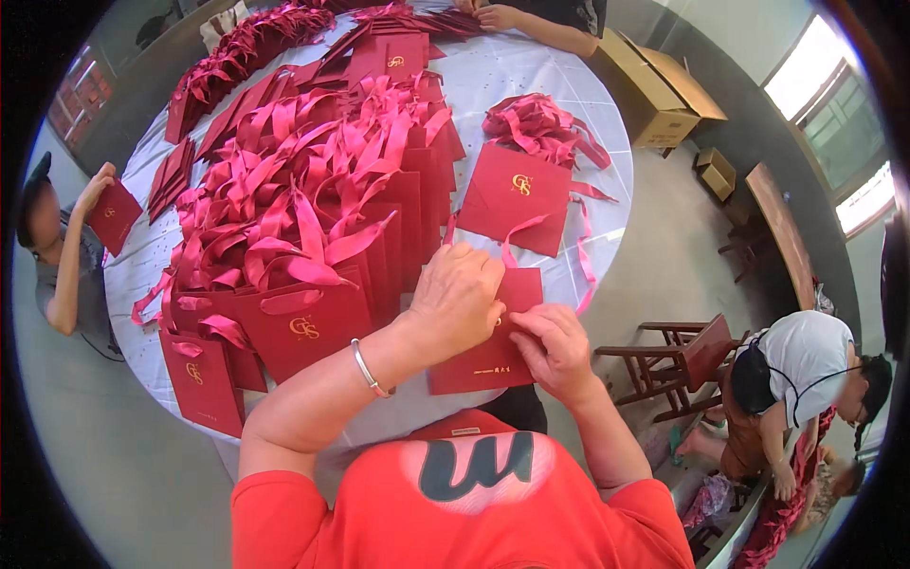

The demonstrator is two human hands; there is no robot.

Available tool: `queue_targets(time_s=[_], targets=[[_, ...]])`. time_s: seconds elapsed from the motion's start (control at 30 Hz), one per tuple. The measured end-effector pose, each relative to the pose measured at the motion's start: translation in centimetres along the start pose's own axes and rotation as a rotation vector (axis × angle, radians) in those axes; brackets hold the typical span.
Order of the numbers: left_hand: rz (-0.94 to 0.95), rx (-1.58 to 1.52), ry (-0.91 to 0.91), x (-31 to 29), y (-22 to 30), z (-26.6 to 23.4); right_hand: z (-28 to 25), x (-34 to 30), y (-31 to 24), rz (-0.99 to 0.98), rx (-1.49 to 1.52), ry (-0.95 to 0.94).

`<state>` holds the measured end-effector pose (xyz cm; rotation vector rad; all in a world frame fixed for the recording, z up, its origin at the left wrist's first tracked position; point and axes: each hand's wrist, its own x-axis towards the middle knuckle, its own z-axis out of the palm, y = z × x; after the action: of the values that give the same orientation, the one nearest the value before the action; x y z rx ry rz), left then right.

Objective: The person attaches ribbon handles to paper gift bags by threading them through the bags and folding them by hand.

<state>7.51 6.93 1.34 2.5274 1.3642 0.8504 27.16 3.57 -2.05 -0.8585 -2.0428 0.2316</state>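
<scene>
While both hands work at the bench [531, 76] edge, a red paper bag [488, 356] is gripped.
From the left, stacked ribboned bags [313, 218] are seen; the left hand [457, 299] is closed over the bag's top, the right hand [553, 349] pinched on its edge.

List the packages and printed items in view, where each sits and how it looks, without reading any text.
Red paper bag: flat, under both hands at the table's near edge, pink ribbon handle.
Second flat bag: beyond it, gold emblem.
Bag pile: left of the hands, red with pink ribbons.
Cardboard boxes: on the floor at right, brown, open.
Single red bag: held by a person at left.
</scene>
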Motion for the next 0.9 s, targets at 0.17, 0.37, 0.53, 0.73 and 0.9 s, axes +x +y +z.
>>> queue_targets(time_s=[0.17, 0.37, 0.53, 0.73, 0.9], targets=[[-0.034, -0.013, 0.03, 0.0, -0.2, 0.5, 0.7, -1.2, -1.2, 0.025, 0.223, 0.066], [-0.343, -0.238, -0.342, 1.0, 0.6, -2.0, 0.1, -2.1, -1.8, 0.223, 0.34, 0.166], [-0.399, -0.495, -0.489, 1.3, 0.2, -2.0, 0.2, -2.6, -2.6, 0.448, 0.508, 0.312], [-0.337, -0.574, -0.511, 0.6, -0.2, -1.0, 0.1, -3.8, -2.4, 0.761, 0.995, 0.421], [-0.049, -0.129, -0.319, 0.1, 1.1, -1.6, -0.7, -2.6, -0.4, 0.646, 0.538, 0.262]])
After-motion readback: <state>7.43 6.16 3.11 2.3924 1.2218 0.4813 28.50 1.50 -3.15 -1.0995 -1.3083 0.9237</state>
